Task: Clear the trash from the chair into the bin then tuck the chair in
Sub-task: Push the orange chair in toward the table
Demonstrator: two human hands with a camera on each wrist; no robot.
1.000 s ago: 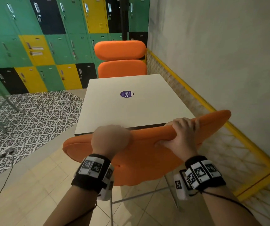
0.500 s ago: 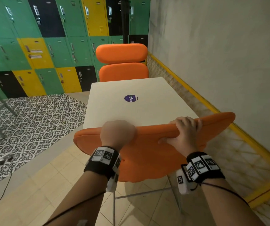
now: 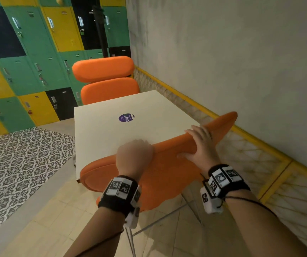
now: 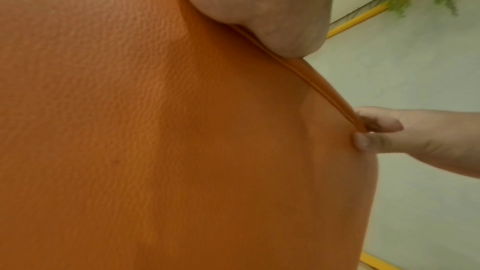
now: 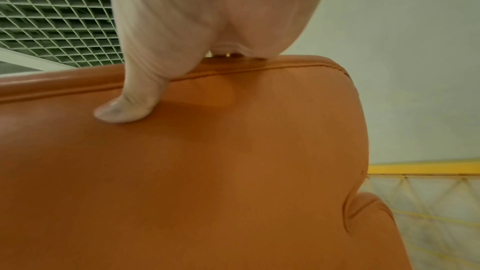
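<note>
Both of our hands grip the top edge of the orange chair [image 3: 167, 169]. Our left hand [image 3: 134, 157] is curled over the backrest near its middle, knuckles up and fingers wrapped out of sight on the far side. Our right hand [image 3: 200, 145] holds the same edge further toward the wall [image 3: 232, 52], fingers hooked over the top and thumb [image 5: 124, 108] pressed flat on the near face of the padding (the right wrist view shows the thumb tip lying just below the piped seam). In the left wrist view the heel of our left hand [image 4: 259, 7] sits on the seam and our right hand [image 4: 405, 139] pinches the edge further along.

We see the chair's backrest touching, or all but touching, the near edge of the white worktop [image 3: 111, 138], with its seat hidden beneath. Its thin metal legs [image 3: 160, 222] stand on the pale tiled floor [image 3: 43, 229]. A round purple sticker [image 3: 126, 117] lies on the worktop. A second orange chair [image 3: 106, 78] stands at the far side, in front of green, yellow and black lockers [image 3: 37, 52]. A patterned floor section [image 3: 19, 164] lies to our left, and a yellow rail [image 3: 213, 114] runs along the wall.
</note>
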